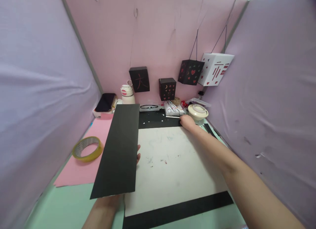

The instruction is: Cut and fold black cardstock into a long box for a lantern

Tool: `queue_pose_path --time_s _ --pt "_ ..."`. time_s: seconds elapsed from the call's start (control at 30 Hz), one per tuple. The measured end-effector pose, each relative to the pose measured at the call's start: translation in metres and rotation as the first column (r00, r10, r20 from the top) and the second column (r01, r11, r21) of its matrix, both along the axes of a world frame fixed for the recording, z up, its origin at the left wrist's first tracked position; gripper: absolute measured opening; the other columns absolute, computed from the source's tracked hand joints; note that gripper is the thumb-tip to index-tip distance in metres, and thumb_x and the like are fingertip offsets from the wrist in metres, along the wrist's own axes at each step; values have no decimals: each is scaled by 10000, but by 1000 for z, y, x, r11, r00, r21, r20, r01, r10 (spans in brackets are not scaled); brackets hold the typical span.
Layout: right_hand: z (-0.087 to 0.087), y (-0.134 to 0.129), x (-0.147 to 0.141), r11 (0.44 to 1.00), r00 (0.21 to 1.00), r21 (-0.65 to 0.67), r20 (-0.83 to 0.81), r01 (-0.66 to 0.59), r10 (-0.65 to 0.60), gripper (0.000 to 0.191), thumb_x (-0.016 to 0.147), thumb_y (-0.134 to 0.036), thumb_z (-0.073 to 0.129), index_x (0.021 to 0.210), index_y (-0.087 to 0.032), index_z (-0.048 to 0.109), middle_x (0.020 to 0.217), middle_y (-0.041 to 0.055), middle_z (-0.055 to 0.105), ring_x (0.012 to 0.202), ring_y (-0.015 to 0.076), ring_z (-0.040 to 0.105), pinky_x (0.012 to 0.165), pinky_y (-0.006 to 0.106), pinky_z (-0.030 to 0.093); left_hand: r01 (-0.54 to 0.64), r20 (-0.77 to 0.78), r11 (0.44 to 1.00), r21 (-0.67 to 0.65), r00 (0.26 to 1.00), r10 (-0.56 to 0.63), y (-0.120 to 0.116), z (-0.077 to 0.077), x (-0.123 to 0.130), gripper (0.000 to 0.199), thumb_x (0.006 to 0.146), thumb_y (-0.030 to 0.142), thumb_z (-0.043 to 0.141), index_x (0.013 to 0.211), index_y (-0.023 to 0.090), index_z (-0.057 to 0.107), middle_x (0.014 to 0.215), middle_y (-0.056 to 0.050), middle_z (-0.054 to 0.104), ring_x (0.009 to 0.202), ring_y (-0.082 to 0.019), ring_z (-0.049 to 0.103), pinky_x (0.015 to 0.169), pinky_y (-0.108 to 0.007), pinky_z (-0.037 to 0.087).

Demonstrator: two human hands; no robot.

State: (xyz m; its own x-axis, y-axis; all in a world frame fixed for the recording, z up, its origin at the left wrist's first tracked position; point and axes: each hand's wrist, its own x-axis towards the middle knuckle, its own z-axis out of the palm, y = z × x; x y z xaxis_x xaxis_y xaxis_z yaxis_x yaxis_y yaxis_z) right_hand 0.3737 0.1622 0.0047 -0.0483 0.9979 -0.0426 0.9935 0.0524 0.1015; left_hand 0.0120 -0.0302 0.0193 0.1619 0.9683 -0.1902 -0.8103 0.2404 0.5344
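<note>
My left hand (138, 154) is mostly hidden behind a long black card sheet (119, 146), which it holds up and tilted. Only some fingertips show at the card's right edge. At the back of the work surface, my right hand (187, 121) is closed, its fingers at the right end of a thin white stick (172, 117) that looks like a pen. Under both arms lies a white board (170, 169) with smudges and small marks. Black paper (153, 118) with little white scraps lies along the board's far edge.
At left, yellow tape (98, 152) rests on pink paper (71, 176), below a phone (106, 102). A bottle (127, 96), packed markers (173, 108) and a lidded bowl (198, 112) line the back. Black lanterns (189, 72) and a white lantern (214, 69) hang above.
</note>
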Motion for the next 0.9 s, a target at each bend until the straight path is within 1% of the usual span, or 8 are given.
queue_pose_path --time_s 0.17,0.23,0.33,0.43,0.5,0.6,0.77,0.9 --pt "5 1 5 1000 1000 -19 3 -14 14 241 958 -268 507 978 -97 675 1075 149 665 1022 222 624 912 325 474 8 8 999 46 1000 -8 0 -2 1 501 895 373 610 1371 257 507 1386 -107 547 1287 -339 492 988 -459 530" --pt "5 4 6 999 1000 -34 13 -7 7 234 946 -288 536 1027 -105 658 1088 133 657 1000 214 628 890 343 495 -7 -10 999 48 1000 7 -3 1 3 484 890 363 622 1353 255 528 1346 -109 582 1255 -340 526 975 -472 539" --pt "3 10 4 999 999 -39 32 8 -7 334 917 -360 590 1169 -141 587 1170 98 610 993 204 621 853 408 530 0 -36 999 34 999 1 -7 5 5 470 892 351 623 1341 236 542 1310 -121 607 1213 -338 564 959 -475 548" --pt "0 10 -1 1000 999 -7 44 5 -5 287 927 -311 573 1144 -125 603 1159 120 615 1020 219 611 878 394 510 -10 -35 999 45 999 12 -6 5 5 478 892 342 623 1346 223 535 1314 -127 601 1217 -336 560 959 -464 549" --pt "0 2 -2 1000 999 30 51 1 -2 215 939 -197 510 1076 -96 640 1112 160 639 1053 240 599 899 351 473 -3 -30 998 58 1000 5 -3 3 4 478 894 333 619 1351 229 528 1325 -122 594 1236 -337 543 964 -467 544" --pt "2 -20 6 996 997 83 69 22 -28 264 913 -81 426 1038 -79 658 1085 201 648 1086 269 576 879 313 442 16 -27 997 73 1000 -14 1 0 3 474 895 323 615 1351 232 526 1336 -123 585 1258 -343 521 970 -476 538" --pt "11 -64 47 975 977 146 110 166 -183 279 884 -66 413 1017 -82 658 1053 212 646 1046 282 581 793 298 443 -27 -36 996 90 999 30 0 3 6 467 882 342 633 1329 233 548 1365 -115 564 1266 -357 510 973 -475 538" --pt "12 -75 70 951 953 168 116 258 -279 261 877 -96 443 1024 -80 659 1028 200 653 976 266 607 753 290 445 -6 -41 995 95 999 10 -4 5 7 475 901 372 600 1353 244 524 1413 -108 519 1294 -355 481 997 -476 522"
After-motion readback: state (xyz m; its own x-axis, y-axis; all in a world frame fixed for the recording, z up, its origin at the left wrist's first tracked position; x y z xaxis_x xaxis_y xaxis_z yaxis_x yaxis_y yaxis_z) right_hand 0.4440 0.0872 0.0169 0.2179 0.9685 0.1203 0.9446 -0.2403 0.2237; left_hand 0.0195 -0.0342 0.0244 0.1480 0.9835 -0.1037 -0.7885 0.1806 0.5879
